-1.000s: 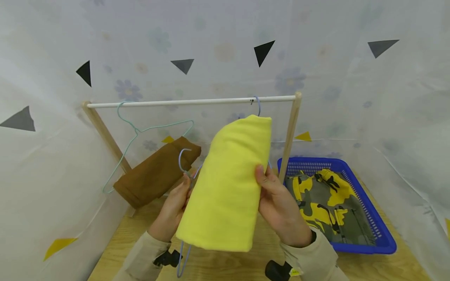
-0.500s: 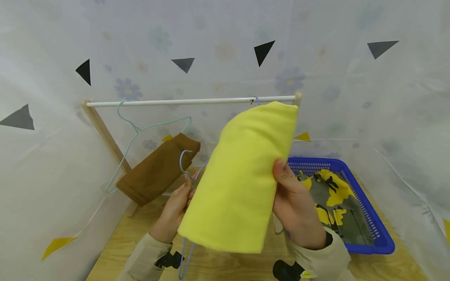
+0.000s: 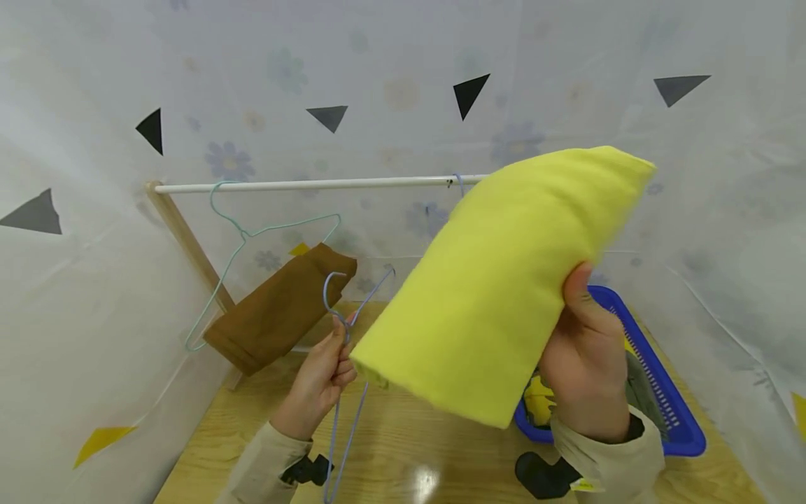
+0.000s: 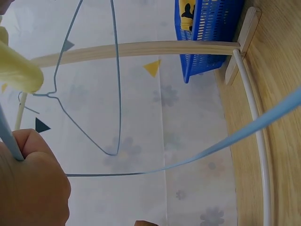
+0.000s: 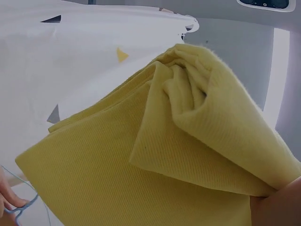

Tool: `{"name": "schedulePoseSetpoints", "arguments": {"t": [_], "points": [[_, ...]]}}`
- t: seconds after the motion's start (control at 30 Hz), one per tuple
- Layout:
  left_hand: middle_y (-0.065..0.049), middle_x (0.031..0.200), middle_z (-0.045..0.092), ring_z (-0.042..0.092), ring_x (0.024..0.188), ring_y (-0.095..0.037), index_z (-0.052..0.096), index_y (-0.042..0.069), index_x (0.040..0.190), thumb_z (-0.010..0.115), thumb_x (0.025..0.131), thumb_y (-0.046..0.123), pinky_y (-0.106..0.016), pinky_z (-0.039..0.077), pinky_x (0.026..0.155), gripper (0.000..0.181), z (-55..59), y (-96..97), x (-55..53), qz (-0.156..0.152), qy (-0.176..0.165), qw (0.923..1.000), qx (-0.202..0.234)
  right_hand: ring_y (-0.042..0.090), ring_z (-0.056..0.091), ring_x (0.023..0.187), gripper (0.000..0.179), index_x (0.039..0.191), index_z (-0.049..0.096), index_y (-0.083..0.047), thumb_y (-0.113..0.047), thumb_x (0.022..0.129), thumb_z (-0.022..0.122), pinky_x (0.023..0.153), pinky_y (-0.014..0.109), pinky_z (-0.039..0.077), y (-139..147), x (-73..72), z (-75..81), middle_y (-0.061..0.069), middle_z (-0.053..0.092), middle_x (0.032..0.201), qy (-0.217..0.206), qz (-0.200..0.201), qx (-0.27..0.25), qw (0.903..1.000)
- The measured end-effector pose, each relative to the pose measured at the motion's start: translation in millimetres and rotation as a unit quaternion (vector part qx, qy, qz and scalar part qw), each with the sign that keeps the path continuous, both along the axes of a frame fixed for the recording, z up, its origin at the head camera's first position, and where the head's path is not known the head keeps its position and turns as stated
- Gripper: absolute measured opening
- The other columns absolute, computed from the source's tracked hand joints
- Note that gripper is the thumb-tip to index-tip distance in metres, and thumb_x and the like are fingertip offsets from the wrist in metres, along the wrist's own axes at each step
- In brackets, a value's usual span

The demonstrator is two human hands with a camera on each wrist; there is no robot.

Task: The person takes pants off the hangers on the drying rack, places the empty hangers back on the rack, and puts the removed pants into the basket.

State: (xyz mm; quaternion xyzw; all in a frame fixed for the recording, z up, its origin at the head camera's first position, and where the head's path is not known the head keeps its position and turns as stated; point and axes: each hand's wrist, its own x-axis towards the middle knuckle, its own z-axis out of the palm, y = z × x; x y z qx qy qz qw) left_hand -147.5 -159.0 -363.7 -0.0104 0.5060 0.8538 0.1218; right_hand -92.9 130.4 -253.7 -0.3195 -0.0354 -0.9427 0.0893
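Observation:
My right hand (image 3: 588, 350) grips a folded yellow cloth (image 3: 504, 287) along its right edge, thumb on the near face. The cloth is held up in the air, tilted to the right, and its layered folds show in the right wrist view. My left hand (image 3: 321, 381) pinches a light blue wire hanger (image 3: 357, 420) just below its hook. The hanger stands turned on its side, its lower part reaching down toward the table, with no cloth on it. The yellow cloth's lower left corner is close to the left fingers in the head view.
A rack with a white rail (image 3: 302, 185) stands behind. From it hang a mint green hanger (image 3: 236, 245) bearing folded brown cloth (image 3: 283, 308) and another blue hanger (image 4: 117, 84). A blue basket (image 3: 686, 441) with camouflage clothing sits at right, on the wooden table (image 3: 403, 469).
My right hand has carried the yellow cloth right and away from the blue hanger, tilting it further. More of the hanger now shows. My left hand has hardly moved.

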Motion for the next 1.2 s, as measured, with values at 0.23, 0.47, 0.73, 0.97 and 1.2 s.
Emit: {"name": "schedulePoseSetpoints", "arguments": {"t": [0.23, 0.47, 0.73, 0.97, 1.2], "points": [[0.009, 0.054, 0.028, 0.022, 0.039, 0.000, 0.024, 0.009, 0.152, 0.038, 0.099, 0.044, -0.013, 0.019, 0.037, 0.065, -0.1, 3.7, 1.1, 0.007, 0.002, 0.9999, 0.007, 0.039, 0.054, 0.109, 0.018, 0.106, 0.048, 0.006, -0.008, 0.102, 0.039, 0.093, 0.048, 0.046, 21, 2.3, 11.5, 0.023, 0.055, 0.110, 0.019, -0.018, -0.043, 0.9988], [0.009, 0.054, 0.027, 0.021, 0.039, 0.000, 0.024, 0.007, 0.152, 0.037, 0.100, 0.042, -0.013, 0.018, 0.038, 0.064, -1.6, 7.2, 4.0, 0.016, 0.011, 0.9998, 0.008, 0.045, 0.054, 0.106, 0.014, 0.103, 0.048, 0.007, -0.006, 0.100, 0.044, 0.090, 0.055, 0.046, 44, 5.9, 20.9, 0.027, 0.054, 0.107, 0.020, -0.065, -0.061, 0.9958], [0.009, 0.054, 0.027, 0.022, 0.039, 0.001, 0.025, 0.010, 0.151, 0.036, 0.101, 0.042, -0.013, 0.018, 0.038, 0.061, -6.4, 9.6, 6.0, 0.008, 0.009, 0.9998, 0.016, 0.048, 0.055, 0.099, 0.012, 0.102, 0.048, 0.011, 0.000, 0.096, 0.048, 0.085, 0.057, 0.049, 74, 3.4, 32.4, 0.030, 0.053, 0.102, 0.004, -0.141, -0.089, 0.9860], [0.009, 0.054, 0.027, 0.022, 0.039, 0.001, 0.027, 0.012, 0.151, 0.035, 0.102, 0.041, -0.013, 0.019, 0.037, 0.057, -8.0, 10.5, 7.0, 0.009, 0.003, 0.9998, 0.017, 0.048, 0.056, 0.099, 0.016, 0.103, 0.051, 0.010, -0.004, 0.097, 0.048, 0.086, 0.056, 0.049, 89, -1.1, 29.5, 0.030, 0.056, 0.102, -0.008, -0.160, -0.091, 0.9829], [0.009, 0.054, 0.026, 0.023, 0.039, 0.001, 0.028, 0.013, 0.151, 0.033, 0.103, 0.039, -0.013, 0.019, 0.037, 0.055, -7.6, 12.6, 8.0, 0.005, -0.006, 0.9998, 0.018, 0.047, 0.057, 0.097, 0.017, 0.103, 0.050, 0.009, -0.007, 0.099, 0.045, 0.083, 0.055, 0.050, 105, -8.0, 22.7, 0.029, 0.057, 0.101, -0.042, -0.186, -0.090, 0.9775]]}}
